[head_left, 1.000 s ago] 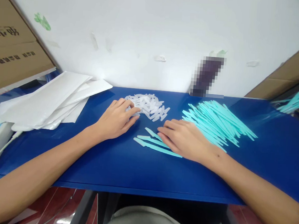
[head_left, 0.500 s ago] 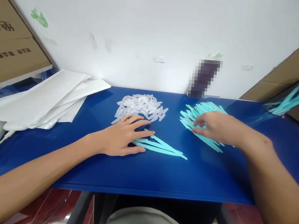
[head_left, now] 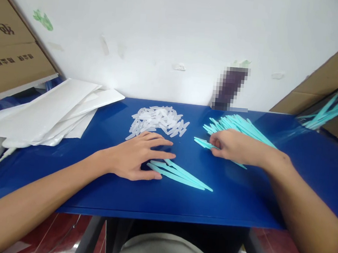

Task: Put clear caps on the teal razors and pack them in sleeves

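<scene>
We see left hand (head_left: 139,155), grip wide, at three teal sticks (head_left: 194,180) on the table (head_left: 107,195); right hand (head_left: 228,146) pinching more sticks (head_left: 201,142) (count unclear) beside the teal pile (head_left: 236,123); white pieces (head_left: 158,117) beyond left hand.

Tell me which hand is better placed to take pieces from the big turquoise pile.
Right, I'd judge: the right hand is at the turquoise pile, curled around some turquoise pieces. The left hand is spread at the smaller turquoise group, farther away.
</scene>
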`<control>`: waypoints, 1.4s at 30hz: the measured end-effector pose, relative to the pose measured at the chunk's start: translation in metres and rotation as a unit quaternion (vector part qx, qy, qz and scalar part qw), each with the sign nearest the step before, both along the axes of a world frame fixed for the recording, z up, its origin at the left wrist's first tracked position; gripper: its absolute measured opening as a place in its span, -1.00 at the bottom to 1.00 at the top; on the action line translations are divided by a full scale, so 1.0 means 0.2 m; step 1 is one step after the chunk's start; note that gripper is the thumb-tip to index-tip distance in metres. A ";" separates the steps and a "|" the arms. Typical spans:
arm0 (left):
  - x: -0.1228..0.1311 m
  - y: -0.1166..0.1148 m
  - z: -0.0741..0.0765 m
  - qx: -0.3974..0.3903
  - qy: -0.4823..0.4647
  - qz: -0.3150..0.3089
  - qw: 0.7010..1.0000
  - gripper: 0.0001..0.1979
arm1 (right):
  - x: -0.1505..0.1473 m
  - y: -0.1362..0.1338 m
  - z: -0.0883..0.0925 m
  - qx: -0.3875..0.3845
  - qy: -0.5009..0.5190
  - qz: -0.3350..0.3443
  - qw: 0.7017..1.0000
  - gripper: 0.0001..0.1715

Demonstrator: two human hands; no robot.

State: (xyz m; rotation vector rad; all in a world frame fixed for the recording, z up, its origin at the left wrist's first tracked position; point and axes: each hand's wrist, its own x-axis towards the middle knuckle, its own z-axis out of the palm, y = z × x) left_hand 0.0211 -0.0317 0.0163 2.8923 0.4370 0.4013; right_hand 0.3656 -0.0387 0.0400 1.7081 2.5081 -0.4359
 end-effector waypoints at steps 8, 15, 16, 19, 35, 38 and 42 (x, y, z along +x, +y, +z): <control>-0.13 0.17 0.04 0.123 -0.073 0.241 0.960 -0.51 | -0.13 -0.05 0.02 -0.040 0.076 0.069 0.994 -0.86; -0.24 0.22 0.06 0.029 -0.024 0.277 0.960 -0.72 | -0.25 -0.06 -0.10 0.080 0.150 0.146 0.975 -0.80; -0.24 0.22 0.06 0.040 0.011 0.248 0.968 -0.66 | -0.26 -0.06 -0.12 0.093 0.166 0.147 0.971 -0.80; -0.24 0.20 0.06 0.082 0.104 0.190 0.973 -0.59 | -0.29 -0.05 -0.15 0.131 0.223 0.149 0.954 -0.80; -0.08 0.14 -0.04 0.111 -0.001 0.139 0.984 -0.70 | -0.33 -0.04 -0.21 0.173 0.302 0.070 0.935 -0.84; -0.04 0.11 -0.05 -0.012 -0.085 0.178 0.980 -0.81 | -0.33 -0.04 -0.22 0.204 0.313 0.066 0.925 -0.80; -0.01 0.08 -0.05 -0.130 -0.171 0.205 0.955 -0.81 | -0.33 -0.04 -0.22 0.234 0.312 0.059 0.919 -0.81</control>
